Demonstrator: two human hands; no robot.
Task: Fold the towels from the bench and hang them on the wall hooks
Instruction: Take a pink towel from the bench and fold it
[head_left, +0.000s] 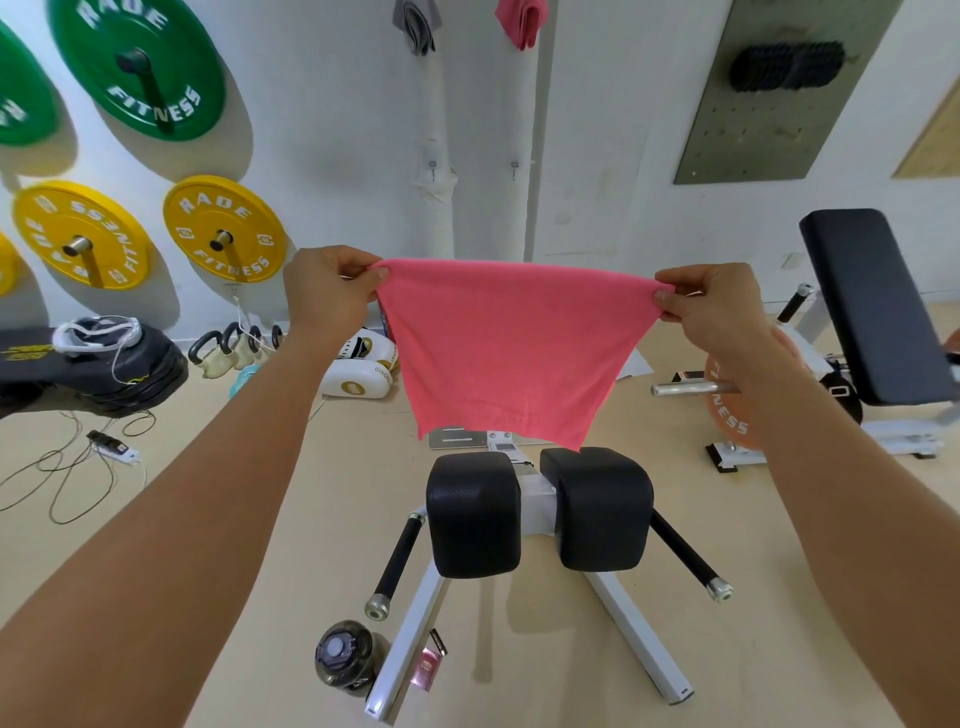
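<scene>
A pink towel (498, 353) hangs stretched in the air in front of me, above the bench's two black foam rollers (535, 512). My left hand (332, 293) pinches its top left corner and my right hand (706, 306) pinches its top right corner. The towel's lower edge dangles just over the rollers. High on the white wall a folded grey towel (415, 26) and a folded pink towel (522, 21) hang side by side. Lower on the wall are two bare hooks (432, 166) (514, 166).
Green weight plates (140, 67) and yellow weight plates (223, 231) are mounted on the left wall. Kettlebells (228, 351), white boxing gloves (363, 369) and cables (78, 467) lie on the floor at left. A second bench (872, 306) with a barbell stands at right. A bottle (345, 657) sits by the bench leg.
</scene>
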